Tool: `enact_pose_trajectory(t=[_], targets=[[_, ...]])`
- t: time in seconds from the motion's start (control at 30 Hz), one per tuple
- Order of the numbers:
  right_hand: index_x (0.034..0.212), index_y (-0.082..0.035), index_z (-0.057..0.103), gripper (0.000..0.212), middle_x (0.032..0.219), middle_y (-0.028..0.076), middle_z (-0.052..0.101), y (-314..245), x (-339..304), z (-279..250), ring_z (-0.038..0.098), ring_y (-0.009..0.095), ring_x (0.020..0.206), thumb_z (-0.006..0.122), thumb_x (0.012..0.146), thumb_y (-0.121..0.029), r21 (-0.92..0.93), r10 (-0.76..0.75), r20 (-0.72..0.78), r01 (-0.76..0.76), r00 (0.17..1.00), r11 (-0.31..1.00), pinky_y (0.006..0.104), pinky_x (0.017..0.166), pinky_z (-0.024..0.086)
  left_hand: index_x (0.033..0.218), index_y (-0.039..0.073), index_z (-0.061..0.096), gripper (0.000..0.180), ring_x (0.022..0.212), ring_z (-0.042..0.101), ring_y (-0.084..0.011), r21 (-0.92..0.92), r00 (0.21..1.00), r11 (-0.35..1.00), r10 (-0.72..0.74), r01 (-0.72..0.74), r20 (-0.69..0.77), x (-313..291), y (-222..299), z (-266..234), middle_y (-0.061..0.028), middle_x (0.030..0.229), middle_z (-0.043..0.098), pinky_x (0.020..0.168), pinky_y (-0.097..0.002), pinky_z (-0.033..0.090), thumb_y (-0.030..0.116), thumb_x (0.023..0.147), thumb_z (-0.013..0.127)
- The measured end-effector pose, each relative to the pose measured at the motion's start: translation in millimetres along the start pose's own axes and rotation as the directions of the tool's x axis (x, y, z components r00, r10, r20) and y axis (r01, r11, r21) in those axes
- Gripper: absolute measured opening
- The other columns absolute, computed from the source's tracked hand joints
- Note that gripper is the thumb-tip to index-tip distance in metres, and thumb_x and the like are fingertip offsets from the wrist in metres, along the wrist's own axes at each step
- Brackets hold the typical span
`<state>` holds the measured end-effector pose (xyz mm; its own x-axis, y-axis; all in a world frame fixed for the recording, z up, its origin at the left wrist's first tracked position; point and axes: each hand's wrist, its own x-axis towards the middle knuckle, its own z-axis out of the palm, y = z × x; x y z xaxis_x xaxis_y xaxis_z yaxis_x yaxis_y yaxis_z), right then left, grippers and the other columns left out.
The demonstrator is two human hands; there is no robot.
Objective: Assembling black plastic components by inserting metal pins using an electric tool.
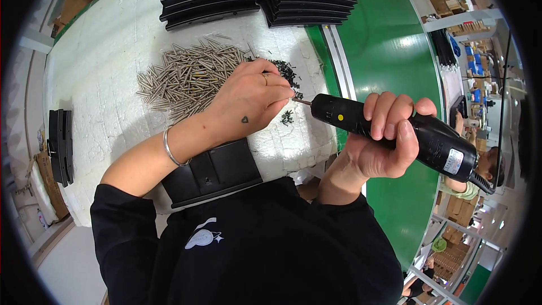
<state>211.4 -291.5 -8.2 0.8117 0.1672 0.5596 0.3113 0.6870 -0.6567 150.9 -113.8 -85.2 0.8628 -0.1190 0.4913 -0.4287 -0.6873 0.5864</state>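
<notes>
My right hand [387, 141] is wrapped round a black corded electric screwdriver [446, 144], which lies slantwise with its thin bit [303, 101] pointing left. At the bit's tip, the thumb and fingers of my left hand [251, 95] are pinched together; whatever they hold is too small to make out. Small black screws [288, 73] lie in a heap just beyond these fingers, partly hidden by them. A smaller cluster of black screws [287, 117] sits below the bit. Under my left forearm, close to my body, rests a black panel [220, 169] with a raised edge.
Silvery metal pins [186, 76] are heaped on the white-covered table [101, 73]. Stacked black panels [214, 0] stand at the far side, and more black parts [60, 147] at the left edge. A green surface [389, 209] runs along the right. Other people work beyond it.
</notes>
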Motion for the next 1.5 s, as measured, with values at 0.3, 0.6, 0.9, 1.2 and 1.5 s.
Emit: enact_pose_trajectory(t=[0.3, 0.6, 0.9, 1.2, 1.5], targets=[[0.113, -0.007, 0.045, 0.035, 0.059, 0.001, 0.043, -2, 1, 3, 0.042, 0.012, 0.045, 0.054, 0.079, -0.009, 0.001, 0.001, 0.064, -0.001, 0.998, 1.000, 0.0295, 0.052, 0.041, 0.083, 0.009, 0.067, 0.011, 0.090, 0.060, -0.0220, -0.129, 0.998, 0.991, -0.051, 0.046, -0.037, 2, 4, -5, -0.0012, 0.086, 0.066, 0.076, -0.0347, 0.050, 0.010, 0.074, 0.073], [0.103, -0.010, 0.045, 0.029, 0.060, -0.004, 0.047, -7, -1, 12, 0.048, 0.007, 0.048, 0.058, 0.078, -0.008, 0.046, 0.004, 0.489, -0.030, 0.872, 0.998, 0.0224, 0.052, 0.042, 0.084, 0.007, 0.067, 0.011, 0.084, 0.062, -0.0224, -0.109, 1.000, 0.994, 0.011, -0.007, 0.030, -9, 11, -24, -0.0032, 0.082, 0.066, 0.071, -0.0329, 0.051, 0.007, 0.075, 0.072], [0.099, -0.010, 0.044, 0.029, 0.057, -0.004, 0.053, -4, -17, 29, 0.052, 0.008, 0.046, 0.062, 0.076, -0.005, 0.184, 0.001, 0.474, -0.100, 0.880, 0.978, 0.0193, 0.047, 0.045, 0.080, 0.003, 0.068, 0.008, 0.084, 0.063, -0.0232, -0.319, 0.972, 0.922, -0.176, 0.218, 0.154, -42, 22, -45, -0.0056, 0.081, 0.067, 0.072, -0.0331, 0.052, 0.004, 0.073, 0.072], [0.105, -0.009, 0.045, 0.029, 0.059, -0.004, 0.046, 4, -26, 39, 0.045, 0.007, 0.047, 0.057, 0.079, -0.009, 0.048, 0.076, 0.472, -0.111, 0.878, 0.993, 0.0217, 0.052, 0.038, 0.087, 0.007, 0.068, 0.015, 0.089, 0.061, -0.0264, -0.059, 0.982, 0.992, -0.121, 0.114, -0.145, -72, 21, -69, -0.0049, 0.086, 0.066, 0.073, -0.0342, 0.052, 0.006, 0.072, 0.072], [0.108, -0.006, 0.045, 0.029, 0.060, -0.003, 0.040, 9, -26, 41, 0.040, 0.007, 0.050, 0.052, 0.080, -0.010, 0.076, 0.125, 0.364, -0.163, 0.923, 0.984, 0.0243, 0.056, 0.036, 0.078, 0.006, 0.067, 0.013, 0.084, 0.056, -0.0220, 0.372, 0.928, 0.852, -0.359, 0.368, -0.095, -124, -21, -132, -0.0028, 0.082, 0.062, 0.070, -0.0319, 0.050, 0.004, 0.067, 0.074]])
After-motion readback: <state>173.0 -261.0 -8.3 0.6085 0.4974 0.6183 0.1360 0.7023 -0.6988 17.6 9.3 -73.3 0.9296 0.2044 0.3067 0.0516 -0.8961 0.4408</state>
